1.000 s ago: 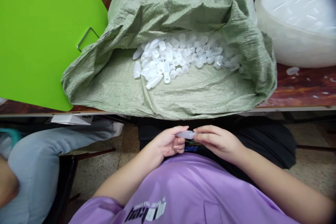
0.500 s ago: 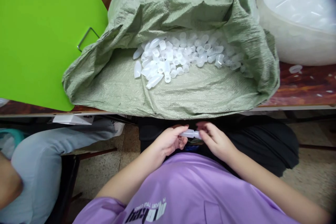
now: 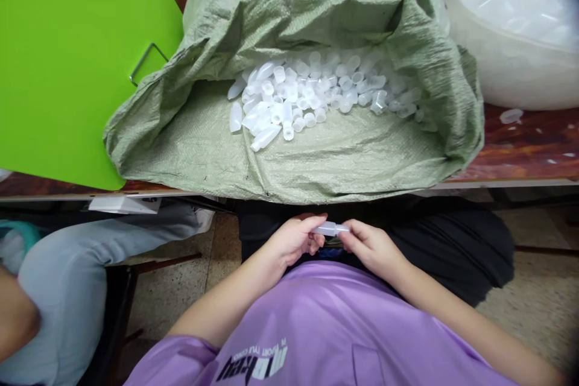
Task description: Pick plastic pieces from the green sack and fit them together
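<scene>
Above my lap, a small translucent white plastic tube (image 3: 326, 228) lies sideways between my two hands. My left hand (image 3: 298, 241) is closed around its wider end, thumb on top and fingers curled beneath. At the narrower end, my right hand (image 3: 368, 244) pinches the tube between thumb and fingers. Just beyond the hands, a pale green woven sack (image 3: 344, 163) lies with its mouth toward me. Inside it is a heap of similar translucent plastic pieces (image 3: 289, 93), some long and tapered, others short with round openings.
A bright green board (image 3: 76, 66) with a wire handle stands at the left. On the right of the table (image 3: 525, 157) is a large white tub (image 3: 511, 66) full of translucent pieces. One loose piece (image 3: 511, 116) lies beside it. Another person's leg (image 3: 67, 277) is at the lower left.
The fingers of my right hand have come together on the narrow end of the tube; they were looser and blurred before. My left hand keeps its hold.
</scene>
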`<state>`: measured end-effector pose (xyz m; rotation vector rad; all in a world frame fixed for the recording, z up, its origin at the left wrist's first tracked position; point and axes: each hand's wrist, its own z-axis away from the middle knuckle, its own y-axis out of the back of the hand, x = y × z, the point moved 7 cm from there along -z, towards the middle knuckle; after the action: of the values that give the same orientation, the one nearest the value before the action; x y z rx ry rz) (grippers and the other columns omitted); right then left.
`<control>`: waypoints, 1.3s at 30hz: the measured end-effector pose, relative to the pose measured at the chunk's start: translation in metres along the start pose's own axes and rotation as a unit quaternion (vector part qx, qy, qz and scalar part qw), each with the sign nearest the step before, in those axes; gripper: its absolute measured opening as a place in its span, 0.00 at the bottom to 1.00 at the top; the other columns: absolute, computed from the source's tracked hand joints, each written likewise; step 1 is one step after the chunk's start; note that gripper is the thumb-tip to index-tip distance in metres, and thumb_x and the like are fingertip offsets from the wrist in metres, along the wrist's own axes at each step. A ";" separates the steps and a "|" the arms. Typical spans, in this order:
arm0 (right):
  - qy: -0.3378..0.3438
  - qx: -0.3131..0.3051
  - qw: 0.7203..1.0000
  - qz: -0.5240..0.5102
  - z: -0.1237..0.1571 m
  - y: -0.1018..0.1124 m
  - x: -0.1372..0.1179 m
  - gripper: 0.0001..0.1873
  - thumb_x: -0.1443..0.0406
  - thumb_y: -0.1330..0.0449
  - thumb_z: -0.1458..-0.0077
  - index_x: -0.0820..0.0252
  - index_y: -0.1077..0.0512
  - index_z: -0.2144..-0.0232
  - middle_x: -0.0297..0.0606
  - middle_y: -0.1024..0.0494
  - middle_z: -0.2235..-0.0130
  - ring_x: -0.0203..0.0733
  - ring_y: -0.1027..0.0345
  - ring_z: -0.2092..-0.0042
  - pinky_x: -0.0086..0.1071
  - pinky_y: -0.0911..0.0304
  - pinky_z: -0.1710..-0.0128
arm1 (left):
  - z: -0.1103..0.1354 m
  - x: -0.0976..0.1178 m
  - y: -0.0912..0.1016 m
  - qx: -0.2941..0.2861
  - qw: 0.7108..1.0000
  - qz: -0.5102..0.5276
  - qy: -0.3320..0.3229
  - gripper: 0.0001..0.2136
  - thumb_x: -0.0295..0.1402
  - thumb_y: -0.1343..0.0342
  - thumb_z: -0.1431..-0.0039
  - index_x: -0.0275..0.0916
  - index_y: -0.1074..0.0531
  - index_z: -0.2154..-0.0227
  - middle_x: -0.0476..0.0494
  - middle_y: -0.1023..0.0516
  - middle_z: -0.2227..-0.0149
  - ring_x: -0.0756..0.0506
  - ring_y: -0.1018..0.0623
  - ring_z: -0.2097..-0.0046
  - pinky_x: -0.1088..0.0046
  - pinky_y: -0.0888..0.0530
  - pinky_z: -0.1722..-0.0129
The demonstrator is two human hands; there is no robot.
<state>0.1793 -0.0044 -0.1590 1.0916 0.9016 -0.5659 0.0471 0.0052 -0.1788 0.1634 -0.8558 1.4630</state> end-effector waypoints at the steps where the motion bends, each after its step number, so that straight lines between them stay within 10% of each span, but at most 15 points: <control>1: -0.009 0.000 1.000 -0.018 0.000 0.001 0.001 0.19 0.55 0.56 0.40 0.60 0.31 0.62 0.39 0.25 0.71 0.38 0.30 0.71 0.33 0.32 0.69 | 0.000 0.000 0.001 0.002 1.000 -0.001 -0.003 0.15 0.43 0.42 0.52 0.34 0.32 0.79 0.52 0.34 0.87 0.55 0.39 0.86 0.77 0.46 0.84; 5: 0.067 0.043 0.997 0.020 0.001 0.010 -0.010 0.19 0.55 0.45 0.47 0.59 0.33 0.56 0.45 0.27 0.57 0.43 0.30 0.58 0.37 0.34 0.58 | -0.001 -0.001 0.005 0.014 1.000 -0.005 -0.007 0.16 0.42 0.43 0.51 0.34 0.34 0.82 0.52 0.35 0.88 0.55 0.40 0.86 0.77 0.46 0.84; 10: -0.016 -0.013 1.000 -0.023 -0.001 0.001 0.003 0.18 0.56 0.56 0.39 0.60 0.31 0.62 0.39 0.24 0.68 0.39 0.29 0.68 0.34 0.32 0.66 | 0.001 -0.003 0.002 0.012 1.000 -0.014 0.007 0.16 0.44 0.42 0.52 0.35 0.33 0.80 0.53 0.35 0.88 0.55 0.40 0.86 0.77 0.47 0.84; 14: 0.064 0.027 0.996 0.056 0.001 0.005 -0.010 0.17 0.57 0.46 0.46 0.59 0.33 0.57 0.44 0.25 0.59 0.43 0.30 0.61 0.39 0.34 0.59 | 0.000 -0.004 0.004 0.015 1.000 -0.010 0.004 0.15 0.42 0.43 0.51 0.35 0.33 0.80 0.53 0.36 0.89 0.55 0.41 0.86 0.77 0.47 0.84; 28: -0.161 -0.031 0.943 -0.290 -0.004 -0.038 0.019 0.21 0.48 0.47 0.49 0.61 0.36 0.74 0.24 0.44 0.84 0.29 0.51 0.82 0.26 0.48 0.80 | -0.014 -0.016 0.012 0.048 0.999 0.021 -0.002 0.12 0.37 0.41 0.53 0.35 0.34 0.82 0.53 0.36 0.90 0.53 0.33 0.83 0.77 0.38 0.79; 39: -0.257 0.012 0.949 -0.180 -0.015 -0.001 0.057 0.25 0.50 0.51 0.46 0.61 0.32 0.55 0.47 0.25 0.58 0.45 0.29 0.62 0.34 0.34 0.69 | -0.014 -0.011 0.013 0.088 0.985 0.132 0.062 0.14 0.38 0.48 0.44 0.35 0.35 0.58 0.38 0.25 0.62 0.46 0.23 0.67 0.71 0.31 0.63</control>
<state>0.2045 0.0111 -0.2105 0.7430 0.6314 -1.1085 0.0421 0.0070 -0.2005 0.0911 -0.6644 1.7781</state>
